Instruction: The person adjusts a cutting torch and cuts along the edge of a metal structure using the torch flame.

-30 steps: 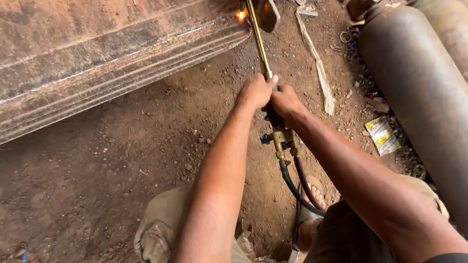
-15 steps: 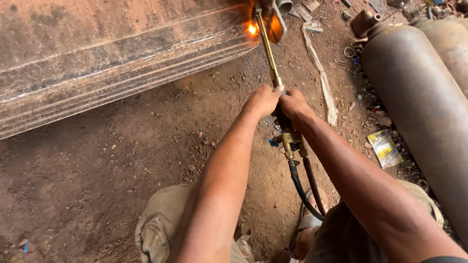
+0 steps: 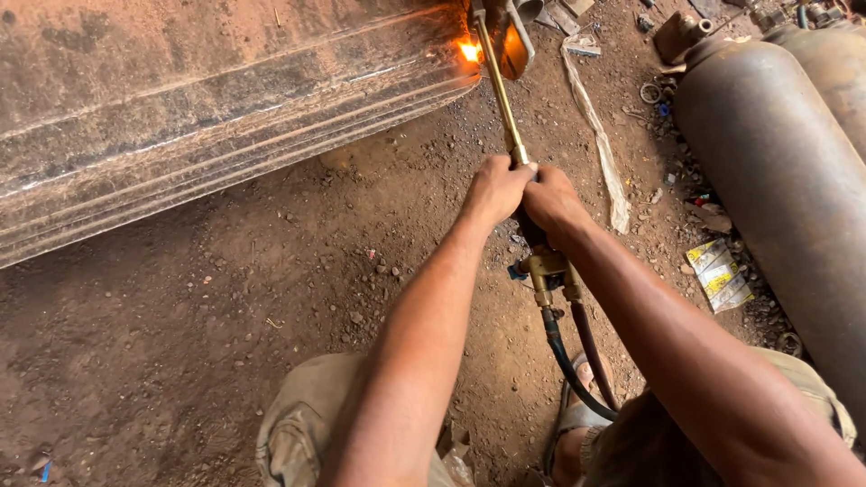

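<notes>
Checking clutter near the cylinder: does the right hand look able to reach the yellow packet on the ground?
Probably yes, once it lets go: the right hand grips the long brass cutting torch, and only bare dirt lies between it and the yellow packet.

torch flame (image 3: 468, 50) — lower in view, hands (image 3: 523, 194) lower too

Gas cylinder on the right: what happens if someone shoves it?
The gas cylinder lies on its side on dirt, so it would probably roll rather than tip. Its thick rusty steel body suggests it is heavy and rigid. Scattered debris beside it may check a short roll.
</notes>
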